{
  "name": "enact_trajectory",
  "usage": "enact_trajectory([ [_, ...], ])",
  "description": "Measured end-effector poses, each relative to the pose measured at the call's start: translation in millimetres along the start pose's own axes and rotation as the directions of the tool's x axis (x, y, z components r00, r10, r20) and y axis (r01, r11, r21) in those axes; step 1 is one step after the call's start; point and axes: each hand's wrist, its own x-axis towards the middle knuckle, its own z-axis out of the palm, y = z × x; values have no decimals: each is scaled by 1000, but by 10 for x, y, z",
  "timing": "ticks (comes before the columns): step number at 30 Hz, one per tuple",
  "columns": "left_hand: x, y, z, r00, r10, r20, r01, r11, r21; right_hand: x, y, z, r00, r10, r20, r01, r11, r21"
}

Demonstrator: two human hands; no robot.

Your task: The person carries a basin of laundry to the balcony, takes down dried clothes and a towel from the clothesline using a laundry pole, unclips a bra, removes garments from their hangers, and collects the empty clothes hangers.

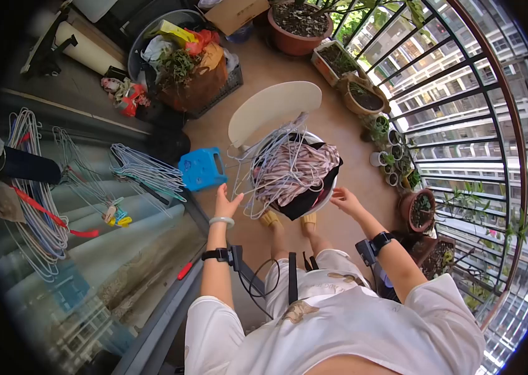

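A white basin (324, 201) on a cream chair (276, 103) stands in front of me. It holds pink-and-white striped cloth (304, 170), dark cloth (294, 208) and a tangle of pale wire hangers (271, 153) lying on top and sticking out to the left. My left hand (224, 204), a bangle at its wrist, is open to the left of the hangers, thumb and fingers apart, holding nothing. On the other side, my right hand (346, 201) is at the basin's right rim, fingers stretched out and apart. I cannot tell whether its fingertips touch the rim.
A blue plastic stool (203, 169) stands left of the chair. Bunches of hangers (145, 169) hang at the left. Potted plants (419, 209) line the railing (464, 119) on the right. A large clay pot (198, 84) holding bags and plants sits at the back left.
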Motion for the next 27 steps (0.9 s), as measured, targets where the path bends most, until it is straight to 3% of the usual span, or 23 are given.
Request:
enact_trajectory([
  [1, 194, -49, 65, 1000, -6, 7, 6, 1000, -11, 54, -25, 58, 1000, 9, -3, -9, 1000, -11],
  [3, 514, -175, 173, 994, -92, 55, 86, 991, 107, 141, -107, 273, 962, 244, 124, -273, 892, 360],
  [5, 781, -251, 220, 989, -105, 105, 90, 985, 144, 265, -60, 490, 943, 300, 141, -332, 847, 414],
  [6, 887, -284, 275, 985, -74, 154, 53, 989, 139, 297, -50, 591, 931, 332, 152, -359, 758, 545],
  [7, 975, -316, 341, 979, -42, 201, 15, 991, 131, 325, -43, 684, 919, 360, 164, -373, 649, 664],
  [9, 1063, -273, 458, 971, -29, 235, 7, 996, 93, 354, -70, 844, 891, 426, 155, -403, 590, 700],
  [11, 1130, -299, 563, 968, 14, 250, -33, 997, 73, 343, -105, 977, 887, 442, 135, -340, 427, 838],
  [15, 1212, -258, 578, 953, -67, 294, 73, 997, -8, 389, -90, 1079, 913, 372, 169, -298, 322, 899],
  [19, 1385, -326, 604, 920, -90, 382, 129, 989, -77, 560, -31, 1149, 911, 394, 118, -261, 331, 907],
  [21, 1393, -147, 550, 894, -72, 442, 36, 995, 88, 529, -214, 1120, 916, 381, 126, -295, 426, 855],
  [22, 1418, -129, 566, 895, -70, 440, 37, 996, 84, 517, -278, 1102, 903, 407, 135, -339, 483, 808],
  [24, 1459, -86, 605, 774, 0, 633, -25, 999, 31, 543, -287, 1109, 910, 392, 135, -337, 510, 791],
  [25, 1474, -135, 684, 776, 4, 631, -25, 999, 25, 545, -284, 1107, 915, 378, 138, -337, 535, 775],
  [27, 1513, -282, 869, 761, 113, 639, -175, 984, 35, 555, -316, 1154, 933, 342, 109, -301, 579, 758],
])
